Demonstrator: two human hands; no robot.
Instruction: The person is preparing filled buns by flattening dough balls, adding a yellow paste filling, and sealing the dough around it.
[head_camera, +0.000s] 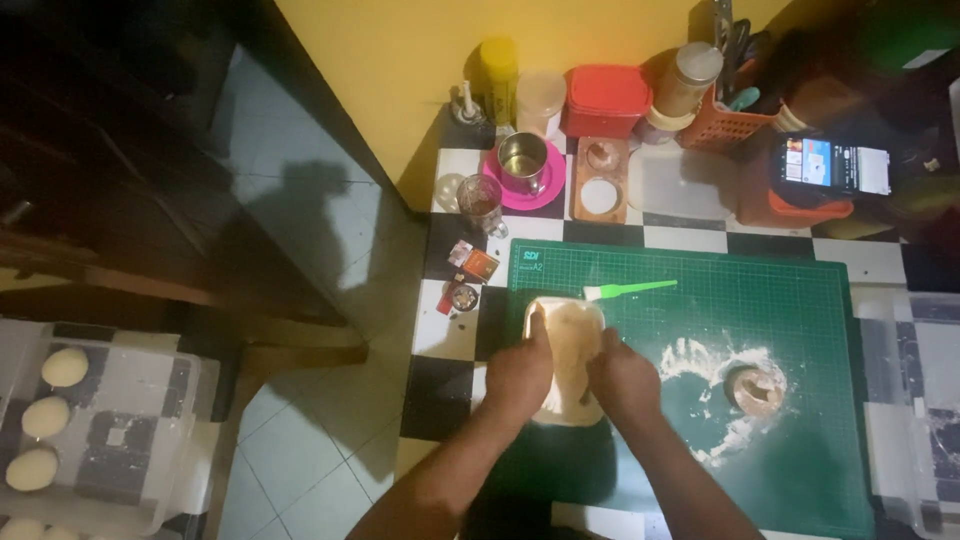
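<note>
Both forearms are reaching up from the bottom edge; my left hand (520, 375) and right hand (622, 380) are pressing down, fingers curled, on either side of the pale dough sheet (567, 340), which is lying on the green cutting mat (800, 300). Just beyond is lying a green brush (630, 290); to the right, scattered flour (700, 360) is surrounding a small dough ring (755, 390).

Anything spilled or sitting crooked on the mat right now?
White flour is scattered loosely over the green cutting mat, right of the right hand, ringing a small round piece of dough. The green brush lies at a slant above the flattened dough that both hands press, the left hand alongside. Nothing looks damaged.
</note>
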